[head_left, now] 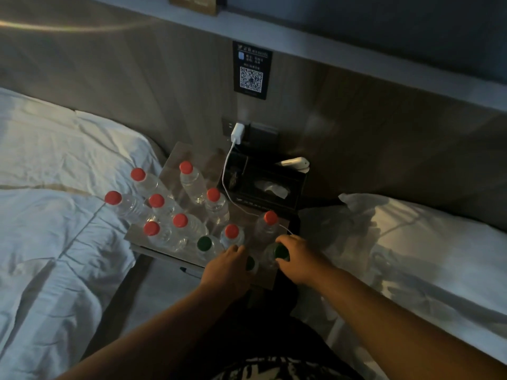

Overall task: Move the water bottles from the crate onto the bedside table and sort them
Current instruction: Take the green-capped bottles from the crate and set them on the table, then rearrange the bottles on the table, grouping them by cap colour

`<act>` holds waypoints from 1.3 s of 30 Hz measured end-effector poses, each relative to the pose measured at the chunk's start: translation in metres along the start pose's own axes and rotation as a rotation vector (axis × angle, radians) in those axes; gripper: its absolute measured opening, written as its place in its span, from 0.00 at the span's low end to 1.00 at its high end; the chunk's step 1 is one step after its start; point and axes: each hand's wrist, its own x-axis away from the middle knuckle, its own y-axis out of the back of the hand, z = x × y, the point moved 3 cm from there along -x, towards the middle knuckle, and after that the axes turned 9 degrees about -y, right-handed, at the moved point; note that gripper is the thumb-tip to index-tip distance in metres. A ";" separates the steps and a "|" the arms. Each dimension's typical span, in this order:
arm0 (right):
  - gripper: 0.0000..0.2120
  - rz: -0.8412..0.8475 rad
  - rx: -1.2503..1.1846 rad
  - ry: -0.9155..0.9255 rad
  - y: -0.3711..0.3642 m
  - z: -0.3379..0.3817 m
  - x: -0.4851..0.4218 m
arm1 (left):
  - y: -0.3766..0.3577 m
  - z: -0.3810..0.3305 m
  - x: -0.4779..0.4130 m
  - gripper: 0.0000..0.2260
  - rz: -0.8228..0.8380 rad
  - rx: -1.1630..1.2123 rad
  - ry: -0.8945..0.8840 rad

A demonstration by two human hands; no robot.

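Several clear water bottles with red caps (pixel 180 220) stand upright on the bedside table (pixel 175 255), mostly on its left and middle. One red-capped bottle (pixel 270 218) stands alone at the right. A green-capped bottle (pixel 204 244) stands near the front edge. My left hand (pixel 229 266) rests on a second green-capped bottle (pixel 250 263), mostly hidden under my fingers. My right hand (pixel 297 259) is closed around the top of a third green-capped bottle (pixel 281 252) at the front right corner. No crate is in view.
A black tissue box (pixel 270 185) sits at the back right of the table, a white object (pixel 295 162) on its far edge. A white charger (pixel 237 133) hangs from the wall socket, its cable trailing across the table. White beds (pixel 55 215) flank both sides.
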 end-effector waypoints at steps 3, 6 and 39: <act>0.21 -0.038 -0.002 0.044 0.011 0.009 0.008 | 0.022 -0.004 0.018 0.19 -0.053 0.058 -0.022; 0.20 -0.081 0.007 0.125 0.020 0.026 0.017 | 0.050 0.002 0.047 0.15 -0.096 0.145 0.000; 0.19 -0.218 0.074 -0.119 0.015 0.273 -0.117 | 0.227 0.272 -0.085 0.14 0.077 0.096 -0.210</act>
